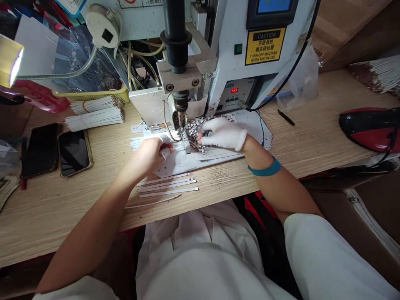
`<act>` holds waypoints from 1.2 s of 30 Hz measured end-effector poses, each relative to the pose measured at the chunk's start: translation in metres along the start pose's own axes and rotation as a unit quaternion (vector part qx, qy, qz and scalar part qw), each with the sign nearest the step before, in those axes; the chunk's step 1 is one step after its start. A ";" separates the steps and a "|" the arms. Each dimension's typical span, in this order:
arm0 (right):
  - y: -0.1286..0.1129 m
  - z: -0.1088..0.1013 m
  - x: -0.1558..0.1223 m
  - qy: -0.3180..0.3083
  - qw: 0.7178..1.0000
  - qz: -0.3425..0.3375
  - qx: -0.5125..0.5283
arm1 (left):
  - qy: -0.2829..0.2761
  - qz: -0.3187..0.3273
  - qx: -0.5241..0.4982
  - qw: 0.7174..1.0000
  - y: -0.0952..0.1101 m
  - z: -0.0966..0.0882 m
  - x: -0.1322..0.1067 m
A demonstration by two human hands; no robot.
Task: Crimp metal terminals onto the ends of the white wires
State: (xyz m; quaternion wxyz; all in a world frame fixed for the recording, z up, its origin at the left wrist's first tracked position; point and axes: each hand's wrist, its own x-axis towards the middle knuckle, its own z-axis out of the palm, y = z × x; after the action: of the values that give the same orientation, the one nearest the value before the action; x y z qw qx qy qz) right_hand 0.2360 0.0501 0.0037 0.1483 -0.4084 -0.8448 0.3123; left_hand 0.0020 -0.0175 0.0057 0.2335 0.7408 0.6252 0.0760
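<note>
Strips, flat, white and narrow (137,143), are running left-to-right just beyond the nearer left hand (153,151), its fingers curling inward; the white-gloved right hand (220,133) is bending over heaped small black-and-white pieces (193,134). Neither pinch is showing clearly.

Wood-grain table (62,204), two phones (75,152), bundled white strips (95,119), loose white strips (168,192), pale board (175,162), black pen (286,117)
</note>
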 end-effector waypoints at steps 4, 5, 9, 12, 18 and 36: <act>-0.004 0.003 0.002 0.035 0.992 0.056 0.110 | 0.006 -0.001 -0.039 0.999 -0.005 -0.006 0.000; -0.005 0.005 0.002 0.037 0.984 0.069 0.160 | 0.006 -0.004 -0.056 0.998 -0.006 -0.006 0.000; -0.008 0.012 0.005 0.032 0.940 0.068 0.332 | 0.000 -0.003 -0.131 0.991 -0.011 -0.004 0.001; -0.007 0.015 0.007 0.018 0.916 0.086 0.391 | -0.010 -0.015 -0.180 0.984 -0.009 -0.004 0.000; -0.007 0.022 0.011 0.033 0.890 0.087 0.447 | -0.011 -0.036 -0.236 0.971 -0.001 -0.006 -0.001; -0.018 0.029 0.011 -0.019 0.890 0.102 0.443 | 0.008 -0.067 -0.208 0.976 0.001 -0.004 0.006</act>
State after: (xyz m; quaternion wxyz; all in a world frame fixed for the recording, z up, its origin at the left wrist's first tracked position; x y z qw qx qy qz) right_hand 0.2035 0.0387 -0.0073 0.2650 -0.3785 -0.5749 0.6753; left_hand 0.0023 -0.0111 0.0080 0.3821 0.6315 0.6460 0.1944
